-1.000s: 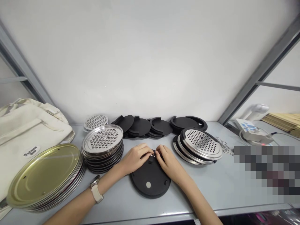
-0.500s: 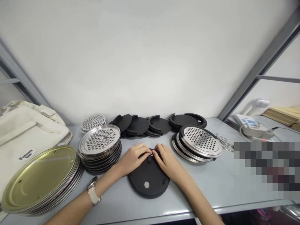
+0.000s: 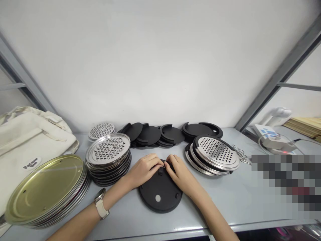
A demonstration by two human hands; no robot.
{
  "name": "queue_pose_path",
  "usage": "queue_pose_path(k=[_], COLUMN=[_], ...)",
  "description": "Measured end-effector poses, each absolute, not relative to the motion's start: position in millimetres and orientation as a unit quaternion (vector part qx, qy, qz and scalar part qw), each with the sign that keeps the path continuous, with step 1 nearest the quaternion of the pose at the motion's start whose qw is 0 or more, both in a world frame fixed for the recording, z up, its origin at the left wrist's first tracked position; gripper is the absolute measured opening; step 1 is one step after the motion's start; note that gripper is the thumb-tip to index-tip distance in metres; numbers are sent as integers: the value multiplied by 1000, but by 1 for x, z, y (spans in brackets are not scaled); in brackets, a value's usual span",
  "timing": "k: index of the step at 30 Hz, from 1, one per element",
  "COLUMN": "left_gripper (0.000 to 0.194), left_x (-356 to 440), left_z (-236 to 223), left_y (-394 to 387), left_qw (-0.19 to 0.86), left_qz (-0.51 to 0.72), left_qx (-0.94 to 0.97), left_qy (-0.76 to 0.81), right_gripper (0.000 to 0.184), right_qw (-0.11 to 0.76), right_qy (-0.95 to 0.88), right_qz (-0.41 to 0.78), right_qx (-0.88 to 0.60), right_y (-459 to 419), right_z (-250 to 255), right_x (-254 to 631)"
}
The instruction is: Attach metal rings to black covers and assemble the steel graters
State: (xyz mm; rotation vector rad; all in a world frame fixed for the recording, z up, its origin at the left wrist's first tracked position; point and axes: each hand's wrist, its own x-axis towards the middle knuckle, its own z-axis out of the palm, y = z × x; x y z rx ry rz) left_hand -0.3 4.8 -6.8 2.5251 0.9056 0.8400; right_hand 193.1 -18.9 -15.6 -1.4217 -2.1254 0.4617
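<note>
A black round disc (image 3: 160, 190) lies on the grey table in front of me, with a pale round spot, a small tab and a peg on its face. At its far edge, my left hand (image 3: 146, 169) pinches a thin metal wire piece (image 3: 163, 166), mostly covered by the fingertips. My right hand (image 3: 177, 172) is closed there too, its thumb against the wire piece and its fingers curled over the disc's far rim. Behind my left forearm stands a stack of round metal graters (image 3: 110, 149); beyond my right hand is another stack of black-rimmed graters (image 3: 216, 150).
Gold round plates (image 3: 47, 187) are piled at the left by a cream bag (image 3: 35, 137). Black holders (image 3: 149, 135) lie along the wall, with a small grater plate (image 3: 101, 130) beside them. Bent wire pieces (image 3: 242, 154) lie right of the grater stack. A white device (image 3: 273, 135) stands farther right.
The whole view has shifted slightly, so things sit a little farther right. Both hands keep their grip at the disc's far edge; little else differs.
</note>
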Motion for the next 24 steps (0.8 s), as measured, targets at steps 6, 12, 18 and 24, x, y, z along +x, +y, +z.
queue_pose_path(k=[6, 12, 18, 24], left_gripper=[15, 15, 14, 16], left_x=[0, 0, 1, 2], left_z=[-9, -9, -8, -9], left_y=[6, 6, 6, 6], left_qw=[171, 175, 182, 198], left_qz=[296, 301, 303, 312], left_qx=[883, 880, 879, 871], left_qy=[322, 323, 321, 323], right_gripper=[15, 16, 16, 16], right_qw=[271, 278, 269, 272], right_qy=[-787, -789, -792, -789], right_qz=[174, 162, 142, 151], right_qx=[-526, -523, -530, -530], right_y=[-19, -19, -20, -24], right_z=[-17, -17, -15, -15], right_x=[192, 193, 192, 194])
